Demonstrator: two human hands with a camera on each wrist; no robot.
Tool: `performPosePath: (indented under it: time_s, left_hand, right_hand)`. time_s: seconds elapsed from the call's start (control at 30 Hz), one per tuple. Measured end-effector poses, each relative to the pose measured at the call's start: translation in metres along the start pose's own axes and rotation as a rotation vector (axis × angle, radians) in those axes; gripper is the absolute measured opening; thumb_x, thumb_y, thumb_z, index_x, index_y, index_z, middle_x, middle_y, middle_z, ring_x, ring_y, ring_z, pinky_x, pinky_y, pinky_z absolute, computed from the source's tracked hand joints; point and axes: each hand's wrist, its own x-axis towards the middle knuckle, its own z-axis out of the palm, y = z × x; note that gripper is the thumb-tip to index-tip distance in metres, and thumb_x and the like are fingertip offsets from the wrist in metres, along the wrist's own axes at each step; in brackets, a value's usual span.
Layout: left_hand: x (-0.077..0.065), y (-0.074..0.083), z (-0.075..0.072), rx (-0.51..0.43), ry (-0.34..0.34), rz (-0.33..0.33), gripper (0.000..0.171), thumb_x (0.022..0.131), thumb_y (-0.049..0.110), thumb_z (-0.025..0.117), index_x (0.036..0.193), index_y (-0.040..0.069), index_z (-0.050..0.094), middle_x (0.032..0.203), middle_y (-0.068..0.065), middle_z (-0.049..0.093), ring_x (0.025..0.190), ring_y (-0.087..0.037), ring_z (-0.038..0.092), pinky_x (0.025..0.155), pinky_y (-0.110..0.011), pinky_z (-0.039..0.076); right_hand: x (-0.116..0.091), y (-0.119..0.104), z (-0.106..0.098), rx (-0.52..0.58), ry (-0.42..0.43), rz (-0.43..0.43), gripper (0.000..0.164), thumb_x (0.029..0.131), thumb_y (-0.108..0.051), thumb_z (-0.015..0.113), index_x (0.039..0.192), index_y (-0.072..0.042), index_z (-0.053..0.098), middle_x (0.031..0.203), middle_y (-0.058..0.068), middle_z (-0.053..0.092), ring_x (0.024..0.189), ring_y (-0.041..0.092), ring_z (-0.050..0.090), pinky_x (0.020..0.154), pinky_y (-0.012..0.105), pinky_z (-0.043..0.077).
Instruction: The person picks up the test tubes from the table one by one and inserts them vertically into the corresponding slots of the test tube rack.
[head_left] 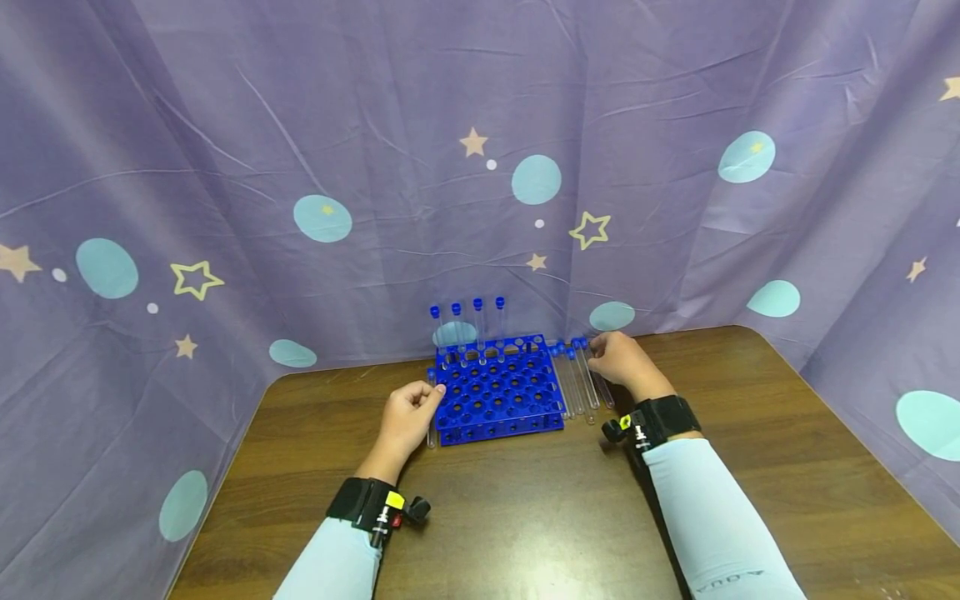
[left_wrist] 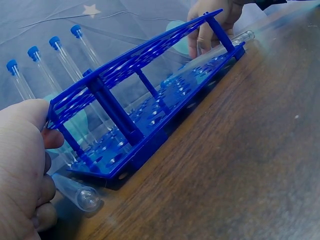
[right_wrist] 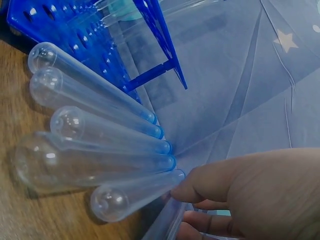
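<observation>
we see a brown wood-grain table [head_left: 525, 517], purple star-print curtain [head_left: 420, 150] far. left hand [head_left: 407, 417] pinches blue perforated plastic rack [head_left: 497, 393] at left edge; right hand [head_left: 624, 360], fingers bent, touches clear blue-capped tubes [head_left: 588, 379] right; fingertips hidden, grip unclear.

Pale glare on the table [head_left: 517, 533], wrist views seemingly hazy

Both forearms reaching far from near side, light-blue left sleeve [head_left: 330, 567], matching right sleeve [head_left: 723, 517], left hand [head_left: 407, 418] nearer, thumb [left_wrist: 36, 114] and fingers pinching, right hand [head_left: 626, 364] farther, fingertips pointing left, fingers [right_wrist: 207, 222] bent.
</observation>
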Motion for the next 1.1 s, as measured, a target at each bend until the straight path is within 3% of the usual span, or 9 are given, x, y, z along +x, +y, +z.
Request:
performPosePath:
  time_s: [0.27,0.4,0.5,0.6,1.1]
  left_hand:
    - [0.000,-0.001,0.000,-0.007,0.002,-0.007,0.037,0.107,0.027,0.081,0.077,0.009,0.071,0.063,0.010,0.049,0.058,-0.005,0.046,0.061,-0.027,0.041]
    - [0.000,0.000,0.000,-0.002,-0.004,0.001,0.036,0.108,0.027,0.080,0.077,0.011,0.071,0.062,0.011,0.049,0.059,-0.008,0.047,0.061,-0.027,0.041]
    - [0.000,0.001,0.000,-0.004,-0.006,0.008,0.036,0.108,0.027,0.080,0.076,0.011,0.070,0.063,0.011,0.048,0.060,-0.010,0.047,0.061,-0.027,0.041]
    - [0.000,0.000,0.000,-0.006,-0.002,0.011,0.036,0.107,0.026,0.081,0.076,0.011,0.070,0.062,0.012,0.048,0.059,-0.009,0.046,0.060,-0.027,0.041]
    - [0.000,-0.001,0.001,-0.021,0.012,0.013,0.038,0.107,0.026,0.081,0.075,0.010,0.068,0.064,0.009,0.048,0.058,-0.004,0.045,0.060,-0.026,0.040]
  right_hand:
    - [0.006,0.013,0.007,-0.024,0.036,-0.015,0.049,0.087,-0.025,0.079,0.127,0.002,0.080,0.102,0.011,0.082,0.090,0.028,0.075,0.088,0.049,0.062]
    - [-0.022,-0.024,-0.016,-0.033,0.003,0.046,0.049,0.091,-0.026,0.080,0.132,0.002,0.078,0.124,0.021,0.082,0.111,0.041,0.078,0.103,0.057,0.061]
    - [-0.047,-0.059,-0.036,-0.042,-0.031,0.102,0.051,0.097,-0.022,0.078,0.139,0.005,0.073,0.143,0.028,0.075,0.131,0.050,0.072,0.116,0.064,0.055]
    - [-0.059,-0.072,-0.043,-0.056,-0.029,0.121,0.052,0.099,-0.022,0.078,0.141,0.007,0.071,0.147,0.031,0.071,0.136,0.053,0.069,0.118,0.065,0.053]
    - [-0.060,-0.073,-0.043,-0.097,-0.054,0.160,0.057,0.098,-0.026,0.083,0.144,0.005,0.071,0.148,0.030,0.071,0.135,0.051,0.071,0.114,0.064,0.057]
